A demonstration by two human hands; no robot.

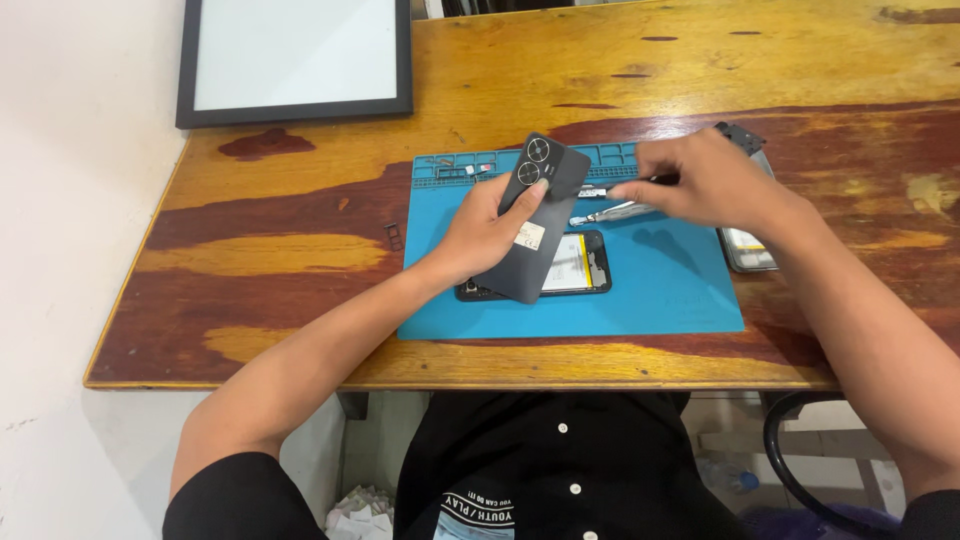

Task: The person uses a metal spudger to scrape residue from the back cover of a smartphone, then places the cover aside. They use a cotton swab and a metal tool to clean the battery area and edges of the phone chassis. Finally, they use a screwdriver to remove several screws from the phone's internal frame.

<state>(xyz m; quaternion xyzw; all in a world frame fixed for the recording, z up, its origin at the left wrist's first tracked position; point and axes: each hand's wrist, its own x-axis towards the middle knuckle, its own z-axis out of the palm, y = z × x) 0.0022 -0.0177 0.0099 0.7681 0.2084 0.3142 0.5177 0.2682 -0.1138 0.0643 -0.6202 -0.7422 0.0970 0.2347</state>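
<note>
The left hand (480,235) is gripping a dark phone back cover (535,215), thumb across its face and fingers behind, and is holding it tilted above the blue work mat (660,290). Directly beneath this hand, the opened phone body (580,265) is lying flat on the mat with its pale battery facing up (the cover is hiding its left half).

The right hand (705,180) is closing narrowly around a slim dark tool (660,181), whose tip cannot be made out. Just below and left of this hand, a silver metal part (610,212) is resting on the mat between both hands. A second device (745,245) is lying under and behind the right wrist, partly off the mat edge.

Risk assessment: the cover is being held by one edge only, so a loosening grip could be dropping it onto the exposed battery. The right wrist is passing over the second device and could be nudging it along the counter (300,210).

Beyond the hands, the tray slots (455,168) at the far mat edge are holding small parts. Left of the left hand, a tiny dark part (394,236) is lying loose on the counter. Farthest out, a black-framed panel (295,60) is lying at the counter corner.
</note>
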